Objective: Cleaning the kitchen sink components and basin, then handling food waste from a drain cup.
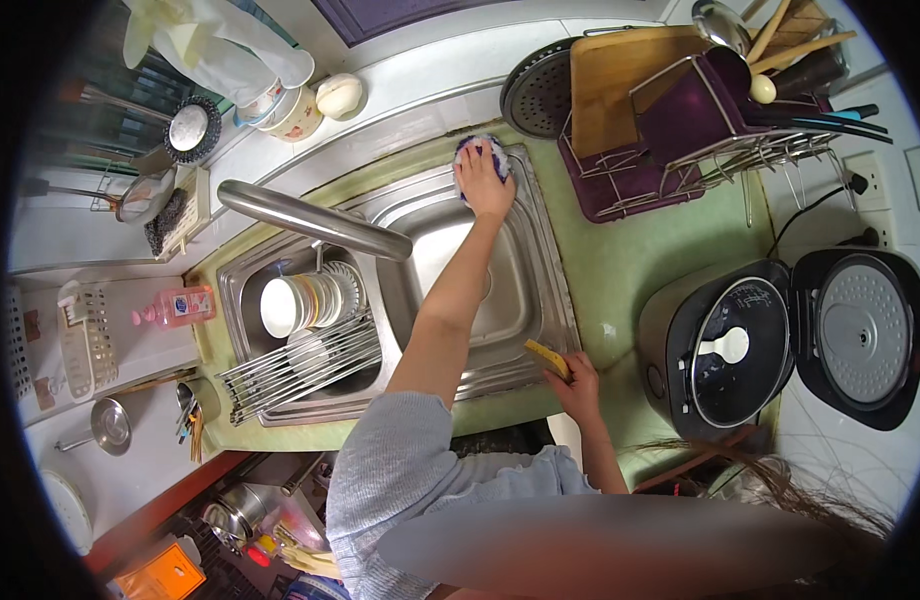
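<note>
My left hand (pixel 484 178) reaches across the sink, fingers spread over a purple-and-white cloth (pixel 502 161) at the far right corner of the steel rim. Beneath my arm lies the right basin (pixel 505 300) of the stainless double sink, with a little shine on its floor. In my right hand (pixel 580 386) is a flat yellow sponge (pixel 546 358), held near the sink's front right corner. White plates (pixel 281 307) stand in a row in the left basin, partly under a roll-up steel drying rack (pixel 355 337).
The curved faucet (pixel 317 217) arches over the sink's divider. To the right, a rice cooker (pixel 737 352) stands with its lid raised, a white paddle inside. A purple dish rack (pixel 625 180) with a wooden board is behind it. Pink soap bottle (pixel 180 307) sits at left.
</note>
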A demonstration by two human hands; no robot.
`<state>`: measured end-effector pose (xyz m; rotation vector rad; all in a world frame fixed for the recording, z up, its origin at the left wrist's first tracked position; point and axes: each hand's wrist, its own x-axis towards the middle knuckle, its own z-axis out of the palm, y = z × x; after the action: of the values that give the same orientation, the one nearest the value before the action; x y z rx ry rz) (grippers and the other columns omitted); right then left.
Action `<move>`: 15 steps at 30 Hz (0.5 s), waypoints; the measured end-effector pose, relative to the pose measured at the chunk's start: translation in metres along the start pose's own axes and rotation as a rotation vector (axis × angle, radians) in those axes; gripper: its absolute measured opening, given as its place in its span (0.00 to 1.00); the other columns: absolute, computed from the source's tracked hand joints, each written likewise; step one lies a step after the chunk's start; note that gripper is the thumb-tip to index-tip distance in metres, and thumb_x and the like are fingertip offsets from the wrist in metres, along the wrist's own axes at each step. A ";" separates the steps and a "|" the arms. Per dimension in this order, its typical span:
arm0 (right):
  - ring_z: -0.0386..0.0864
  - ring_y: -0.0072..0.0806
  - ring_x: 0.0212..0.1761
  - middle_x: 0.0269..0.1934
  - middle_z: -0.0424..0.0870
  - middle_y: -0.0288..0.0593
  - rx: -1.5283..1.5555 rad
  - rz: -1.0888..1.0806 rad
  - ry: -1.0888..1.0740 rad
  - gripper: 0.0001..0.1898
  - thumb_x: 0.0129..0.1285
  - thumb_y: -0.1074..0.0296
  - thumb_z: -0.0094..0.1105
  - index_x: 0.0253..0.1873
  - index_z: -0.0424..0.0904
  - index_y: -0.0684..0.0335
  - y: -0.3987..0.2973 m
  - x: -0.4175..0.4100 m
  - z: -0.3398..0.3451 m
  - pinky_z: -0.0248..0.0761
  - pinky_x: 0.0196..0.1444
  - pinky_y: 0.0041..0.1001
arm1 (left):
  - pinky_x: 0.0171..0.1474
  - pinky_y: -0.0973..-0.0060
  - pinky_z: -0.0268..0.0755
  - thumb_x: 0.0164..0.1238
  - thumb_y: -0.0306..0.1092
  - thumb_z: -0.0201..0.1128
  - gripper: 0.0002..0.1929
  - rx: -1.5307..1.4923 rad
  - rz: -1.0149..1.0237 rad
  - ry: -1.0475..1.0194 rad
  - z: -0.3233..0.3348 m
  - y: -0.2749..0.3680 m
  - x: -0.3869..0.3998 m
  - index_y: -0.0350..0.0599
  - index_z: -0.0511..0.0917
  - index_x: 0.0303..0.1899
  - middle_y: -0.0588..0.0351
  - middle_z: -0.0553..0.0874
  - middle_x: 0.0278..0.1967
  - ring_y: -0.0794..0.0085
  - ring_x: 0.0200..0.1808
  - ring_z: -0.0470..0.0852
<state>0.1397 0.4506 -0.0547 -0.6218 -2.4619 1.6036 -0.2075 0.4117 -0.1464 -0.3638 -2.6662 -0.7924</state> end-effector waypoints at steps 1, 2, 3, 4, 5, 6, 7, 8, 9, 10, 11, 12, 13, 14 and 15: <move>0.74 0.32 0.31 0.31 0.73 0.44 0.003 -0.002 0.005 0.15 0.46 0.76 0.66 0.41 0.77 0.69 0.002 -0.002 -0.002 0.67 0.33 0.25 | 0.67 0.53 0.44 0.42 0.37 0.67 0.38 -0.001 0.006 0.002 0.003 -0.002 -0.001 0.45 0.63 0.61 0.42 0.65 0.61 0.52 0.65 0.58; 0.75 0.34 0.32 0.32 0.75 0.45 0.003 0.025 0.015 0.15 0.47 0.75 0.67 0.42 0.77 0.69 0.006 -0.005 -0.004 0.69 0.33 0.27 | 0.67 0.53 0.45 0.42 0.36 0.67 0.37 -0.072 0.136 -0.055 0.006 -0.005 -0.003 0.47 0.65 0.61 0.43 0.67 0.61 0.52 0.65 0.60; 0.77 0.37 0.33 0.33 0.76 0.46 0.003 0.056 0.025 0.15 0.47 0.74 0.67 0.42 0.77 0.69 0.007 -0.006 -0.004 0.70 0.34 0.28 | 0.66 0.53 0.46 0.41 0.35 0.67 0.37 -0.144 0.268 -0.117 0.003 -0.004 -0.002 0.48 0.66 0.60 0.44 0.68 0.60 0.53 0.64 0.62; 0.77 0.37 0.33 0.33 0.76 0.46 0.007 0.056 0.030 0.15 0.47 0.74 0.67 0.42 0.77 0.69 0.007 -0.007 -0.003 0.70 0.34 0.28 | 0.66 0.54 0.49 0.40 0.32 0.65 0.34 -0.227 0.321 -0.220 0.005 0.004 -0.004 0.51 0.69 0.58 0.46 0.70 0.59 0.55 0.63 0.64; 0.77 0.36 0.33 0.33 0.76 0.46 -0.006 0.055 0.017 0.15 0.47 0.74 0.67 0.42 0.77 0.69 0.005 -0.007 -0.003 0.70 0.34 0.28 | 0.66 0.54 0.49 0.40 0.32 0.65 0.34 -0.227 0.326 -0.221 0.004 0.008 -0.007 0.51 0.69 0.58 0.46 0.70 0.59 0.55 0.63 0.64; 0.77 0.36 0.33 0.33 0.76 0.46 -0.022 0.054 0.003 0.16 0.47 0.75 0.67 0.42 0.77 0.69 0.002 -0.008 -0.004 0.70 0.34 0.28 | 0.66 0.54 0.50 0.40 0.31 0.64 0.33 -0.277 0.342 -0.236 0.002 0.012 -0.011 0.51 0.70 0.57 0.47 0.70 0.59 0.56 0.63 0.65; 0.77 0.36 0.33 0.33 0.76 0.46 -0.024 0.053 0.005 0.16 0.47 0.75 0.67 0.42 0.77 0.69 -0.002 -0.008 -0.004 0.70 0.34 0.28 | 0.66 0.55 0.51 0.40 0.30 0.63 0.32 -0.327 0.357 -0.251 0.000 0.014 -0.013 0.52 0.71 0.56 0.47 0.71 0.59 0.56 0.63 0.65; 0.76 0.36 0.33 0.33 0.76 0.46 -0.024 0.067 -0.002 0.16 0.47 0.75 0.67 0.43 0.77 0.69 -0.008 -0.008 -0.004 0.70 0.34 0.28 | 0.65 0.56 0.53 0.41 0.29 0.62 0.29 -0.359 0.370 -0.244 -0.003 0.012 -0.010 0.53 0.74 0.53 0.49 0.73 0.58 0.55 0.61 0.68; 0.76 0.36 0.33 0.33 0.76 0.46 -0.022 0.078 -0.008 0.16 0.47 0.75 0.67 0.43 0.77 0.68 -0.013 -0.009 -0.003 0.70 0.34 0.28 | 0.65 0.56 0.53 0.41 0.29 0.62 0.29 -0.361 0.371 -0.239 -0.004 0.009 -0.011 0.53 0.74 0.53 0.49 0.73 0.58 0.55 0.61 0.68; 0.76 0.36 0.33 0.33 0.76 0.46 -0.026 0.073 -0.006 0.16 0.47 0.75 0.67 0.43 0.77 0.68 -0.012 -0.012 -0.002 0.70 0.34 0.28 | 0.65 0.57 0.55 0.41 0.29 0.61 0.28 -0.418 0.397 -0.285 -0.006 0.006 -0.012 0.54 0.75 0.52 0.49 0.74 0.56 0.55 0.60 0.69; 0.76 0.35 0.32 0.33 0.76 0.45 -0.039 0.038 0.006 0.16 0.47 0.75 0.67 0.43 0.77 0.68 -0.010 -0.016 -0.001 0.69 0.33 0.28 | 0.64 0.58 0.56 0.41 0.29 0.60 0.27 -0.475 0.424 -0.330 -0.007 0.004 -0.013 0.55 0.75 0.51 0.49 0.75 0.55 0.54 0.59 0.70; 0.76 0.35 0.31 0.32 0.75 0.45 -0.052 0.006 0.024 0.16 0.47 0.75 0.67 0.43 0.77 0.68 -0.008 -0.018 -0.001 0.69 0.33 0.27 | 0.62 0.62 0.61 0.40 0.28 0.58 0.26 -0.602 0.435 -0.352 -0.009 0.009 -0.020 0.55 0.77 0.49 0.50 0.77 0.53 0.55 0.57 0.72; 0.76 0.35 0.31 0.32 0.75 0.45 -0.055 0.007 0.031 0.16 0.47 0.75 0.67 0.43 0.77 0.68 -0.009 -0.020 -0.001 0.69 0.33 0.27 | 0.62 0.62 0.61 0.40 0.28 0.58 0.26 -0.607 0.439 -0.353 -0.013 0.012 -0.028 0.55 0.77 0.49 0.50 0.77 0.53 0.55 0.57 0.72; 0.76 0.34 0.31 0.32 0.75 0.45 -0.068 0.015 0.046 0.16 0.47 0.75 0.67 0.43 0.77 0.68 -0.011 -0.022 -0.001 0.69 0.33 0.27 | 0.61 0.63 0.63 0.40 0.29 0.58 0.25 -0.666 0.427 -0.411 -0.018 0.015 -0.037 0.55 0.78 0.48 0.51 0.78 0.52 0.56 0.56 0.73; 0.76 0.33 0.31 0.32 0.75 0.44 -0.078 0.024 0.057 0.16 0.47 0.75 0.67 0.43 0.78 0.68 -0.014 -0.026 -0.002 0.69 0.33 0.27 | 0.60 0.64 0.64 0.39 0.29 0.57 0.24 -0.722 0.410 -0.469 -0.025 0.016 -0.048 0.54 0.78 0.47 0.51 0.78 0.51 0.56 0.56 0.73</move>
<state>0.1599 0.4365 -0.0388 -0.7002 -2.4949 1.4825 -0.1523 0.4038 -0.1375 -1.3640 -2.4320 -1.6611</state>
